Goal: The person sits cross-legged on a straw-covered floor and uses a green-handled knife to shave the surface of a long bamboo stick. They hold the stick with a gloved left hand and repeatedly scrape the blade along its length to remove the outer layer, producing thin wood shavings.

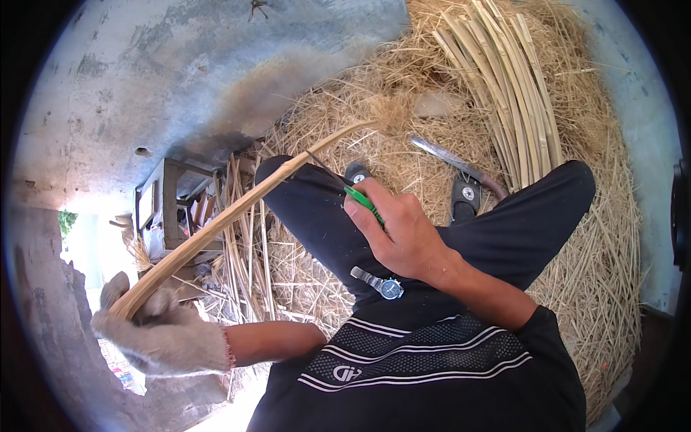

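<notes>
My left hand (169, 338), in a grey knitted glove, is closed around the lower end of a long, slightly curved strip of pale wood or bamboo (216, 227). The strip slants up and away to the right, passing over my left knee. In my bare right hand (410, 237) is a knife with a green handle (366, 204). Its thin dark blade points up and left, the tip at the strip's edge; whether it touches I cannot tell. A wristwatch with a blue dial (391, 289) lies on my lap, off the wrist.
Dry shavings (590, 288) cover the floor around my crossed legs. Ahead lie a curved blade with a brown handle (461, 164) and a bundle of long pale strips (515, 93). On the left, a concrete shelf (173, 209) and more thin strips (248, 252) stand by the wall (180, 65).
</notes>
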`<state>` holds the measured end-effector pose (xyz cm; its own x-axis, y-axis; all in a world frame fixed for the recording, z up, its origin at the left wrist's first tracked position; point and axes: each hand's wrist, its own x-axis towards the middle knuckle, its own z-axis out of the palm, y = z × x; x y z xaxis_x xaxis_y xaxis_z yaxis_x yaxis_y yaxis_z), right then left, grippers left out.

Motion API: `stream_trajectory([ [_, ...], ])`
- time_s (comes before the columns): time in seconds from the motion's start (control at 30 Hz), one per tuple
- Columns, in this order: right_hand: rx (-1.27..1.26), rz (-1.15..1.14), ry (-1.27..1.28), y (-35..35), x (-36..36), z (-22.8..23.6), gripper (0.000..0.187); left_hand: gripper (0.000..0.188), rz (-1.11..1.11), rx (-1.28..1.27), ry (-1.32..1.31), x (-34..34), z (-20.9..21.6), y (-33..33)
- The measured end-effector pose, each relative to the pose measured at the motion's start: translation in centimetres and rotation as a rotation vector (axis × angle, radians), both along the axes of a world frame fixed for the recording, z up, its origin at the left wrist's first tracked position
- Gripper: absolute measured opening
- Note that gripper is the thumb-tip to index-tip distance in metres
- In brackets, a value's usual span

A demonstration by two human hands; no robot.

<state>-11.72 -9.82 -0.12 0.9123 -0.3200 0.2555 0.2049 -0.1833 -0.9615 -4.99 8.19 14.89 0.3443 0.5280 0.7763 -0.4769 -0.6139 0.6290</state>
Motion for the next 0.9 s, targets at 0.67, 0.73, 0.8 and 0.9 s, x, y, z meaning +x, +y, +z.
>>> stream_trajectory([
  [0.67, -0.181, -0.003, -0.096, 0.9, -0.3, 0.8, 0.016, 0.044, -1.05, 0.073, 0.342, -0.2, -10.5, -4.3],
  [0.73, -0.236, -0.041, -0.216, 1.6, 0.0, 1.3, 0.016, 0.044, -0.99, 0.096, 0.292, 0.8, -10.9, -3.6],
  [0.8, -0.201, -0.057, -0.059, 1.8, 1.3, 0.0, 0.016, 0.045, -1.05, -0.03, 0.304, 0.4, -11.1, -4.2],
  [0.9, -0.475, -0.24, 0.16, -0.2, 4.7, -6.4, 0.023, 0.046, -1.005, 0.016, 0.321, 0.9, -11.1, -4.8],
])
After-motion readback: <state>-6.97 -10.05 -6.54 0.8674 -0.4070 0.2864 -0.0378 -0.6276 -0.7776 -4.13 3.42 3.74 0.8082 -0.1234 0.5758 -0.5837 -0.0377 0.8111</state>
